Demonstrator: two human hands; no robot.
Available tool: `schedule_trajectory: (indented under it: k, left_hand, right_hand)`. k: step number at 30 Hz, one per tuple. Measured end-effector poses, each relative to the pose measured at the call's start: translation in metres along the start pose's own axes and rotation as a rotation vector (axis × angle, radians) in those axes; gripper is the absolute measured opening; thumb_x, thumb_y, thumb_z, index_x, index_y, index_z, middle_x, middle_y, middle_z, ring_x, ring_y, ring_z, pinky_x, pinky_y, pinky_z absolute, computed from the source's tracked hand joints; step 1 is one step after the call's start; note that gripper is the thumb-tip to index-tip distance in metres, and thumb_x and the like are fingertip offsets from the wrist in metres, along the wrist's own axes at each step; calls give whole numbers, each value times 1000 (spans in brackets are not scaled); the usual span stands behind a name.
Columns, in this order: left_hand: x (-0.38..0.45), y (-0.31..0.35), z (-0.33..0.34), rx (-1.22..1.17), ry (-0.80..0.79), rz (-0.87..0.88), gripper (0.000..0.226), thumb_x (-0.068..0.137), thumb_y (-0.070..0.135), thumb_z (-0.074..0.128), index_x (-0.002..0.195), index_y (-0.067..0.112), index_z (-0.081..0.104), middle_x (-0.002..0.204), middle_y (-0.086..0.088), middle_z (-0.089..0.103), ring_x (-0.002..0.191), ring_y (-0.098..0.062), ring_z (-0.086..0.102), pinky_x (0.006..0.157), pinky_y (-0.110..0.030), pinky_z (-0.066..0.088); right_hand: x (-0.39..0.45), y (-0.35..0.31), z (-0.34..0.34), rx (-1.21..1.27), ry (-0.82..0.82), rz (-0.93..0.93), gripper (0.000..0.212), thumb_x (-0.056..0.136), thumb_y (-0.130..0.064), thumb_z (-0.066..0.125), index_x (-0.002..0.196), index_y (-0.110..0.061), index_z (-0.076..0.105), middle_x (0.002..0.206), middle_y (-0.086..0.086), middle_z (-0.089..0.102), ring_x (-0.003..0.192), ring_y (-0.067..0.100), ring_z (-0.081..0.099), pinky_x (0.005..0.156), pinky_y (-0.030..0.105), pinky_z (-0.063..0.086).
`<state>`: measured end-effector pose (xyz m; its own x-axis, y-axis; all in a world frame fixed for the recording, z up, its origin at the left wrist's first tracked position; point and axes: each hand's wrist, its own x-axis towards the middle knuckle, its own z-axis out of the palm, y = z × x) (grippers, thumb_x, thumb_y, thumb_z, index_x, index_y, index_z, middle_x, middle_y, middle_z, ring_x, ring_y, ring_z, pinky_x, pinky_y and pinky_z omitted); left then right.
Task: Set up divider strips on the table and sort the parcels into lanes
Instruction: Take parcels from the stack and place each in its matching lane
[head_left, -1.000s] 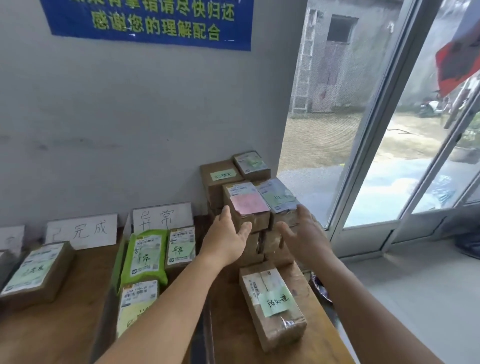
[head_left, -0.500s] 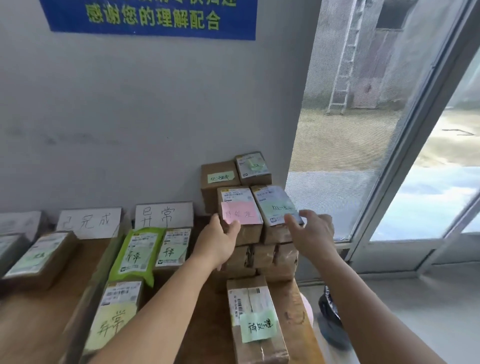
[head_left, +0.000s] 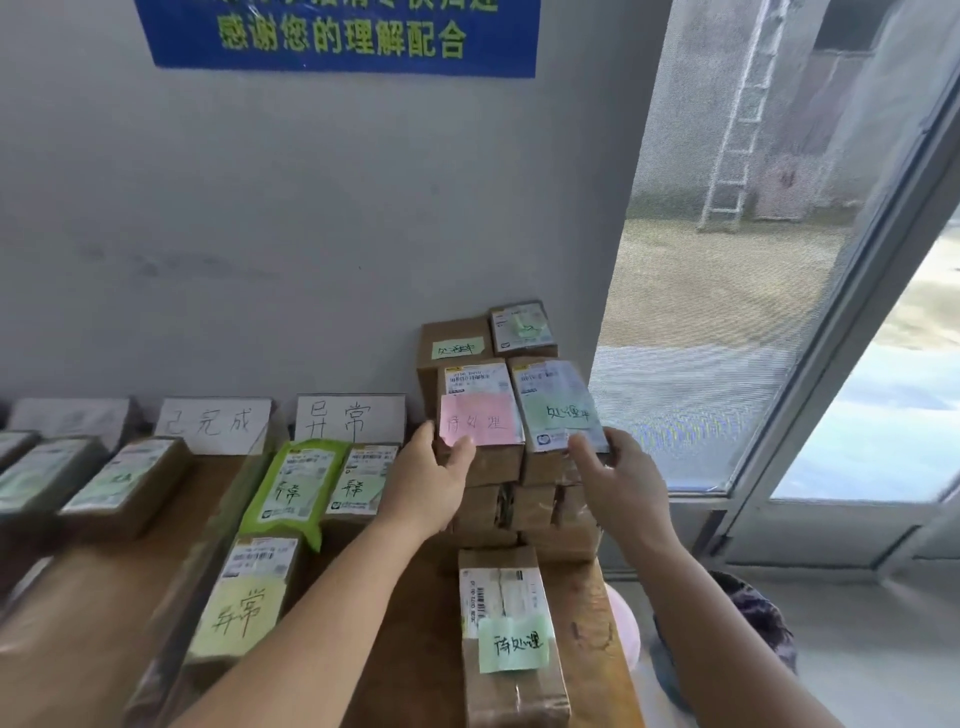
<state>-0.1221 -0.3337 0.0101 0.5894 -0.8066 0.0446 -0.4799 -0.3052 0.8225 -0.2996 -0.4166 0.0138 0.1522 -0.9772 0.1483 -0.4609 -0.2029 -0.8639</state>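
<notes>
1. Both hands are on the stacked boxes at the table's far right: left hand (head_left: 426, 483) cups the side of the cardboard box with the pink note (head_left: 480, 423), thumb on its front edge; right hand (head_left: 618, 480) grips the neighbouring box with the green note (head_left: 563, 410).
2. Wooden table (head_left: 415, 623), long and smooth.
3. Clear-taped brown parcel (head_left: 511, 639) lies nearer, alone.
4. Crinkly green mailer bag (head_left: 291, 491) sits left, beside a translucent divider strip (head_left: 208, 561).
</notes>
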Motion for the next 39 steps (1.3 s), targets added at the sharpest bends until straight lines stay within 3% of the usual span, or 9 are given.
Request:
schedule_trajectory:
  k: [5,9,12,18,21,23,29,34,39]
  left_hand:
    - [-22,-11,-20,-129,85,47,55,92,46,54,140,23,41,132,9,53,123,-15,48,100,-37,45]
    - [-38,-22,-46,-206,168,46,45,89,46,60,128,42,37,103,32,45,102,2,45,84,-19,39]
    - [-51,-33,-76,-276,223,23,41,87,44,63,114,53,33,94,40,41,85,15,45,71,-4,33]
    - [-85,-76,-160,-315,319,-3,54,88,41,64,134,41,35,105,33,44,99,5,41,85,-17,32]
    - [-111,-103,-209,-319,363,-40,63,88,39,64,143,32,33,133,13,47,120,-10,43,99,-32,34]
    - [-129,-123,-242,-329,386,-63,60,88,39,65,140,34,35,138,8,47,122,-17,47,101,-39,39]
    - [-184,-181,-336,-358,491,-80,48,89,33,64,133,34,44,110,21,56,99,-3,55,60,-8,44]
    - [-227,-223,-401,-401,510,-88,37,92,27,61,126,33,48,116,9,64,104,-5,59,76,-17,53]
    - [-255,-258,-451,-482,542,-116,38,91,20,61,126,29,49,111,6,65,102,-6,62,83,-25,54]
  right_hand:
    - [-20,-12,3,157,3,-57,29,85,-35,65,111,-26,58,99,-12,68,95,8,61,82,34,48]
    - [-38,-30,16,247,-8,-124,19,83,-29,68,96,-38,56,90,-21,68,84,-1,65,68,25,50]
    - [-54,-47,35,277,-14,-168,24,85,-31,67,106,-33,55,91,-24,65,81,-7,63,64,16,47]
    - [-104,-94,94,343,-120,-229,23,89,-33,63,109,-28,54,93,-17,67,80,-11,62,54,8,44]
    - [-140,-120,129,348,-181,-249,25,88,-35,63,110,-29,53,95,-16,65,81,-10,62,58,12,50]
    - [-167,-139,153,358,-215,-264,24,88,-34,64,108,-31,51,93,-19,63,79,-16,59,52,6,45]
    - [-248,-192,226,368,-303,-278,24,89,-36,62,110,-29,52,96,-18,62,87,-1,62,60,18,49]
    - [-307,-226,279,355,-339,-313,12,94,-34,55,104,-28,51,84,-20,58,71,-18,57,46,4,41]
    - [-349,-253,322,350,-453,-315,17,94,-39,52,107,-28,49,94,-16,62,84,2,61,56,14,47]
